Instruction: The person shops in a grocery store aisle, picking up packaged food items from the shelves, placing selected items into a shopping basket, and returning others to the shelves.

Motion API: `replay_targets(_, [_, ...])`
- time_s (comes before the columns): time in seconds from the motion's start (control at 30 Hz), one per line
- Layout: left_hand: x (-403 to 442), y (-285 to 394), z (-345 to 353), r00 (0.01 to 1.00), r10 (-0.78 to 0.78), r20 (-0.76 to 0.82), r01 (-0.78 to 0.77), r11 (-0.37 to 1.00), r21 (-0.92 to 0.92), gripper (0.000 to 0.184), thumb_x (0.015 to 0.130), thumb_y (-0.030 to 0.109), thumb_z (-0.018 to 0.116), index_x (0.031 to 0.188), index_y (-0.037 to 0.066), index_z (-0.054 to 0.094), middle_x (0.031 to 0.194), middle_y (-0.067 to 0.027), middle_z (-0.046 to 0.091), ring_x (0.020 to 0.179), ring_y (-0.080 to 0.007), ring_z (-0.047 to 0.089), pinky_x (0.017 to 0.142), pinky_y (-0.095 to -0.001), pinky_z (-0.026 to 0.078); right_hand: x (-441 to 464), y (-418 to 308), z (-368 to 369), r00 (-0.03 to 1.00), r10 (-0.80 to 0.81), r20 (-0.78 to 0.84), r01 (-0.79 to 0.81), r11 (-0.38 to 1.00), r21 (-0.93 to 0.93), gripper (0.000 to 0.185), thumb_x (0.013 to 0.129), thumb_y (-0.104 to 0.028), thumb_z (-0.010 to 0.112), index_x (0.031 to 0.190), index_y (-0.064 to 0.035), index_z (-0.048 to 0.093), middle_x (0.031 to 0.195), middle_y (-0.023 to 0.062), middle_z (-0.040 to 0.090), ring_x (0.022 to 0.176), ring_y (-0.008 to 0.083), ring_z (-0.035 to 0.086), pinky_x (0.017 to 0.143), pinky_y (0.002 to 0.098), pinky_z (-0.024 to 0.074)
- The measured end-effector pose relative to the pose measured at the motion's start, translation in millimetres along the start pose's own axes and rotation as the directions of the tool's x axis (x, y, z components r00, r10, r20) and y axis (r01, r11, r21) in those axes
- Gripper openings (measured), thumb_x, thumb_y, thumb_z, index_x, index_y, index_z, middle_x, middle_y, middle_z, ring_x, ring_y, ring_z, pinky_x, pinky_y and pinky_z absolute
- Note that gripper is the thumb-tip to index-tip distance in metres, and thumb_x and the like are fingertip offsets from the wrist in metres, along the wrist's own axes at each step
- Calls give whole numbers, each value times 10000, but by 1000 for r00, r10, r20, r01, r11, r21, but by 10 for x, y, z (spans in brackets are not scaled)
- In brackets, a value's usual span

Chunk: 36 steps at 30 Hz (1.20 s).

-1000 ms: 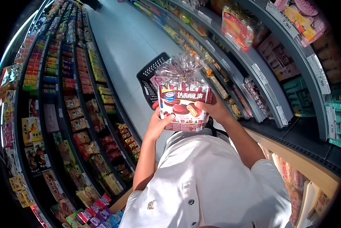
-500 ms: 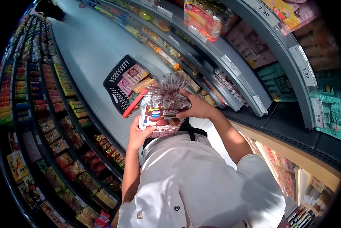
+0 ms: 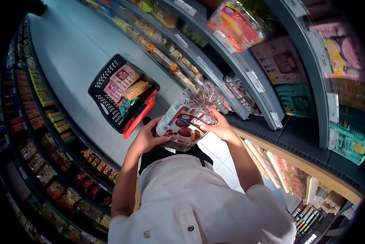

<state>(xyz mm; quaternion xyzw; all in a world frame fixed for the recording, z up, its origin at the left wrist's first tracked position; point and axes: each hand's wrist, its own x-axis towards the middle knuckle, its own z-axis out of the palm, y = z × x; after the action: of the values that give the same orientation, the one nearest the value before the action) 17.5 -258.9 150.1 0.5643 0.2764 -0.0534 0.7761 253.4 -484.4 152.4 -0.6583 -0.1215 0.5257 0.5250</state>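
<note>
Between my two hands is a clear plastic bag of chocolate pies (image 3: pixel 185 127), with brown cakes printed on its label and a gathered, crinkled top pointing away from me. My left hand (image 3: pixel 146 138) is closed around its left lower side, thumb on the front. At the right edge my right hand (image 3: pixel 220 127) grips it, thumb pressed on the label. The bag is tilted in front of my waist. Just beyond it, a black shopping basket (image 3: pixel 102 106) with a red handle (image 3: pixel 141 114) stands on the floor, holding pink packs (image 3: pixel 124 77), a yellowish pack (image 3: pixel 136 89) and a teal pack (image 3: pixel 128 107).
To my right, dark shelves (image 3: pixel 247 73) carry packaged cakes, including a red-and-yellow bag (image 3: pixel 236 25) and teal packs (image 3: pixel 296 99). A long snack shelf (image 3: pixel 48 138) curves along my left. Pale tiled floor (image 3: pixel 68 49) runs between them.
The bag has turned and shifted slightly right in my hands, so its label tilts more. My view has moved, and the basket's contents show more fully.
</note>
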Motion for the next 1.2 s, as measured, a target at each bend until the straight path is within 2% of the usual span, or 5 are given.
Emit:
replay_targets(0.17, [223, -181, -225, 998, 55, -8, -55, 998, 19, 822, 787, 53, 873, 1493, -39, 460, 1328, -137, 644, 1201, -173, 620, 1034, -331, 496, 132, -6, 115, 994, 23, -109, -33, 996, -88, 853, 762, -148, 915, 1449, 57, 454, 1374, 137, 576, 1284, 208, 530, 1113, 340, 405])
replay_targets(0.4, [247, -370, -706, 833, 528, -163, -222, 591, 776, 822, 736, 194, 903, 1447, 46, 520, 1437, -174, 580, 1335, -366, 544, 1101, -416, 465, 383, -361, 200, 835, -450, -316, 142, 732, -666, 734, 722, -130, 910, 1337, 6, 534, 1210, 157, 669, 1123, 223, 655, 995, 354, 504])
replay_targets(0.77, [170, -783, -776, 936, 195, -292, 115, 616, 779, 560, 848, 222, 802, 1341, 66, 587, 1093, -190, 717, 1001, -394, 688, 864, -454, 551, 1245, -232, -228, 394, -918, -46, 182, 128, -975, 747, 669, 17, 801, 1346, -72, 497, 1393, 198, 564, 1312, 425, 532, 1110, 469, 429])
replay_targets(0.93, [171, -837, -773, 923, 256, -286, 82, 596, 799, 505, 867, 253, 779, 1313, 85, 611, 1088, -155, 716, 939, -365, 700, 792, -459, 563, 1516, -79, -346, 383, -910, -160, 127, 224, -966, 666, 680, 107, 626, 1321, -45, 529, 1387, 209, 554, 1268, 437, 545, 1108, 467, 422])
replay_targets(1.2, [184, -802, -715, 902, 282, -328, 102, 599, 794, 425, 860, 244, 784, 1236, 90, 657, 1022, -160, 733, 894, -372, 711, 779, -444, 566, 1963, 236, -1018, 419, -772, -477, -46, 507, -861, 415, 782, -107, 787, 1172, -18, 676, 1009, 211, 712, 1024, 423, 663, 936, 456, 505])
